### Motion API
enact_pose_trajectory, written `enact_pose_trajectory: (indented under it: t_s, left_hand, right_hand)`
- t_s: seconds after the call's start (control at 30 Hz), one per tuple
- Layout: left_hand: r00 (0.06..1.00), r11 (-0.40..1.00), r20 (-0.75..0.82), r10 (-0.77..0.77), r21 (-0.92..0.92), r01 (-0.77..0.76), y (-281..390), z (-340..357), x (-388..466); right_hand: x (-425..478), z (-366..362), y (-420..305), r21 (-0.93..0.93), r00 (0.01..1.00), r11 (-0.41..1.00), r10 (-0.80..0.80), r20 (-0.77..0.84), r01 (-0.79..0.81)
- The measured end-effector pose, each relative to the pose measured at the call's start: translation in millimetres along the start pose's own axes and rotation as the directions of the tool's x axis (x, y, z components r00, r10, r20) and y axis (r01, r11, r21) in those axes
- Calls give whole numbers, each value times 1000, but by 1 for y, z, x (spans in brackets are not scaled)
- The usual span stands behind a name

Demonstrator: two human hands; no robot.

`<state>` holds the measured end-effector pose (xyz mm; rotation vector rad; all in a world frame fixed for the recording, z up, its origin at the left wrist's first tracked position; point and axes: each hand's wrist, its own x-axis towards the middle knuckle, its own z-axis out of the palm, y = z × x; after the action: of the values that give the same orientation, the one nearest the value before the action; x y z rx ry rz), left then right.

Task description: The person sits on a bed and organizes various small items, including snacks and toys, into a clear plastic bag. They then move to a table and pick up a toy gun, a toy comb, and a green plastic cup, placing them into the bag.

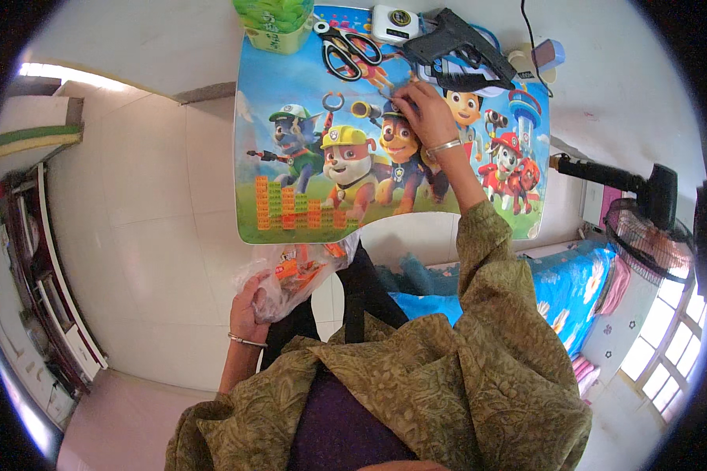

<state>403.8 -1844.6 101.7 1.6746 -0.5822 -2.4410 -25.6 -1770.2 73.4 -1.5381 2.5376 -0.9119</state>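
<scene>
My left hand [251,309] grips a clear plastic bag [265,294] low at the table's near left edge. Orange printed packets [297,265] show through the thin plastic. Over the upper middle of a cartoon-printed folding table [306,226], my right hand [421,112] has its thumb and fingers drawn together. A thin, small shape appears by those fingertips, but I cannot tell whether it is held or part of the print. Black-handled scissors [349,56] lie to the left of that hand, and a black toy-like pistol [456,44] lies beyond it.
At the far edge stand a green tissue pack [276,26], a white square device [396,25] and a blue-sided block [548,55]. A black cable [530,35] hangs there. To the right are an electric fan [648,235] and a bed with blue floral cover [571,282].
</scene>
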Motion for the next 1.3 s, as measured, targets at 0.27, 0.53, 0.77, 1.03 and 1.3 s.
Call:
enact_pose_trajectory:
  t_s: [0.27,0.53,0.77,1.03,1.3]
  left_hand:
    - [1000,998,-11,13,-60,-13,-2,3,2]
    - [999,999,-10,41,-31,-42,11,1,-9]
    - [990,992,-61,125,0,-126,20,-34,-20]
    - [986,984,-40,160,-77,-163,30,-79,-40]
    - [959,949,-164,229,-181,-257,14,-126,-59]
  right_hand:
    - [13,13,6,75,977,981,188,-101,-181]
    - [-18,23,-37,207,930,954,266,-255,-216]
    - [-42,58,-151,398,954,875,199,225,-277]
    - [91,88,-132,331,1000,944,5,13,-9]
    - [106,49,-140,138,827,988,25,-562,63]
